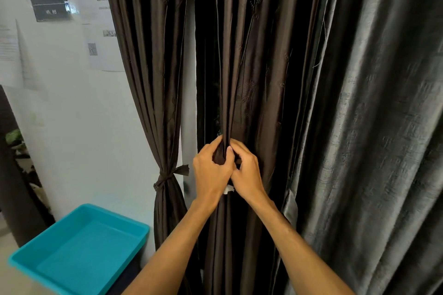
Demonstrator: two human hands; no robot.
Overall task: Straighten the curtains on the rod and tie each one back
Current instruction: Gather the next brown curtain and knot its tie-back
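One tied curtain (167, 127) hangs far left; dead ahead, left hand (211, 170) and right hand (248, 173), equally near, both clench the middle curtain (227, 79), its gather vertical between them; grey curtain (374, 127) hangs loose rightward.

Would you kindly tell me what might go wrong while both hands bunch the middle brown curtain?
The left hand and right hand grip only the front folds of the middle brown curtain, so outer folds may slip free. The grey curtain hangs close beside it, and its edge may get gathered in too.
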